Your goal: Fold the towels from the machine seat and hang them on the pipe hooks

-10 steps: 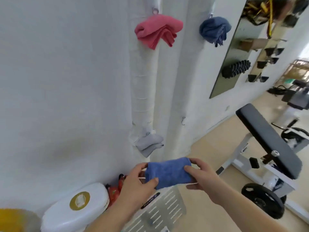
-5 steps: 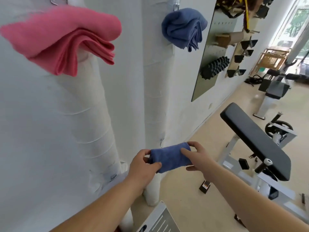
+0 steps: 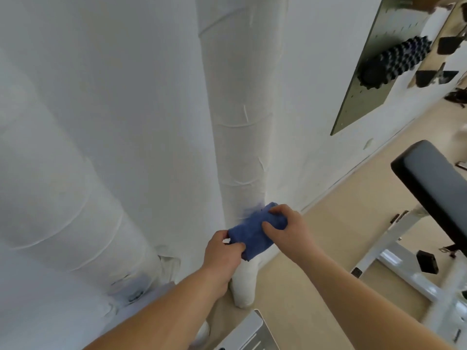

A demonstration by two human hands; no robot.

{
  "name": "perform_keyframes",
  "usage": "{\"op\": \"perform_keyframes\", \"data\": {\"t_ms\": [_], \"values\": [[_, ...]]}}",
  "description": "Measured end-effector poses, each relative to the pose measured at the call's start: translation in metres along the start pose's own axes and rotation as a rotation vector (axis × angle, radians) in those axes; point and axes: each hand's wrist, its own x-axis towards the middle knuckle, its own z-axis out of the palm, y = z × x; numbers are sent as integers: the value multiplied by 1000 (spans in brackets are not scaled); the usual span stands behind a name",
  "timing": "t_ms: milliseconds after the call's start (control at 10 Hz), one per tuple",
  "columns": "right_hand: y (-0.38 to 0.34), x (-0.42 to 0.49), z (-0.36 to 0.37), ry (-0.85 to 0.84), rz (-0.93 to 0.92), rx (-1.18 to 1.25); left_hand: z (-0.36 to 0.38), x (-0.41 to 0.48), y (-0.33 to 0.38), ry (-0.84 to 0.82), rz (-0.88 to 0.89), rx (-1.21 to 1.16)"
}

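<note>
Head view on my screen shows two bare hands holding a small blue fuzzy towel (image 3: 254, 234). It is folded up into a thick, short bundle, with soft round edges and layers showing at its low end. It sits on a slant, the near end low and the far end high.

I see the left hand (image 3: 222, 255) pinching the low end. Its thumb lies on top and its fingers are tucked under the cloth. The right hand (image 3: 290, 229) grips the high end, with its fingers curled over the top of the bundle. Both hands are closed tight on the towel.

I see the towel held up in the air, right in front of a thin white wrapped pipe (image 3: 242, 147) that runs up the white wall. The high end is at the pipe, but that spot is blurry, so I cannot tell if it touches.

A fat white wrapped pipe (image 3: 63, 198) stands to the left. On the right I see a black padded bench (image 3: 434, 183) on a white metal frame (image 3: 394, 263), over a tan floor (image 3: 321, 261). Up on the wall, a black bumpy roller (image 3: 394, 61) hangs on a grey board with holes (image 3: 364, 102).
</note>
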Motion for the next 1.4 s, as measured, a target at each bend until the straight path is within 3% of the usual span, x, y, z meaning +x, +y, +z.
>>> {"op": "perform_keyframes", "data": {"t_ms": [200,300,400,500,800,1000,1100,1200,1400], "values": [[20,16,13,-13,29,-108,1,31,-14,34,27,43],[24,22,13,-59,44,-447,2,36,-17,171,343,455],[17,25,6,22,-184,-681,1,34,-17,119,855,911],[12,27,6,-55,-330,-759,2,33,-19,-45,890,1087],[7,14,7,-211,67,-229,14,22,-28,-253,631,871],[13,14,5,-305,161,-140,12,18,-20,-365,496,935],[4,12,3,-334,109,-249,9,11,-6,-369,496,930],[-2,5,-3,-250,8,-374,-2,2,0,-274,584,953],[-18,-2,-15,-77,-21,-380,-19,-22,15,-109,630,971]]}}
